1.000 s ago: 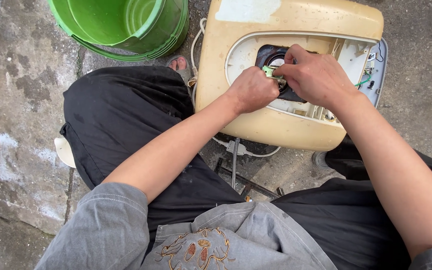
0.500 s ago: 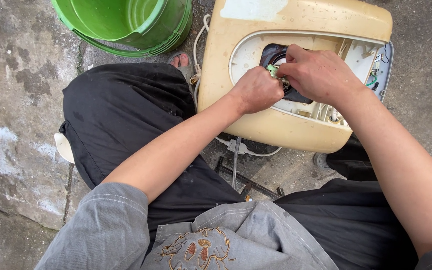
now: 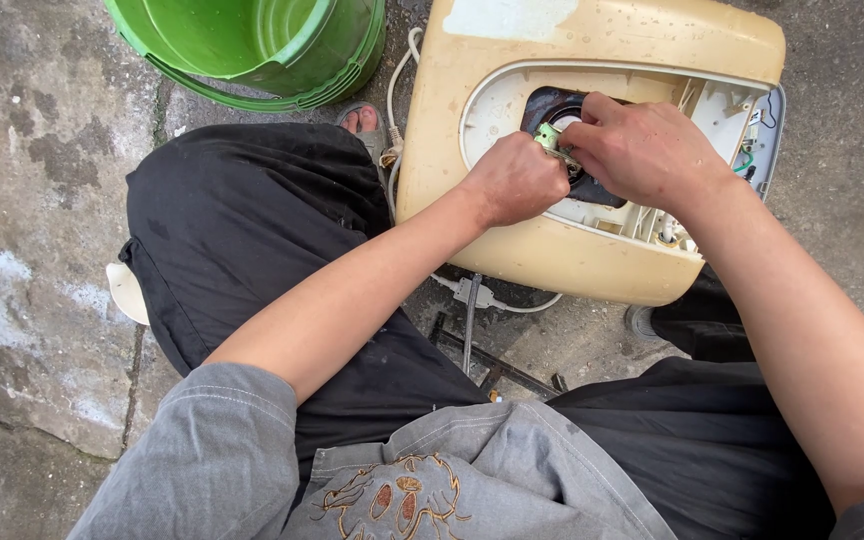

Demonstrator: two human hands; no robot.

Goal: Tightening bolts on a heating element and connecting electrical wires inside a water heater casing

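Observation:
A cream-yellow appliance casing (image 3: pixel 512 60) lies open-side up on the concrete in front of my knees. Inside its opening sits a black round part (image 3: pixel 544 105) with white plastic ribs and wires around it. My left hand (image 3: pixel 517 180) is closed in a fist over the casing's near rim and grips a small green and metal part (image 3: pixel 550 137). My right hand (image 3: pixel 642 150) is closed over the same part from the right, its fingers pinching it above the black round part. What lies under the two hands is hidden.
A green plastic bucket (image 3: pixel 262 50) stands at the top left by my left knee. A white cord with a plug (image 3: pixel 472 292) runs under the casing. A dark metal tool (image 3: pixel 487 360) lies on the concrete between my legs.
Both hands stay on the small part inside the casing. They have shifted slightly, and the view has drifted a little.

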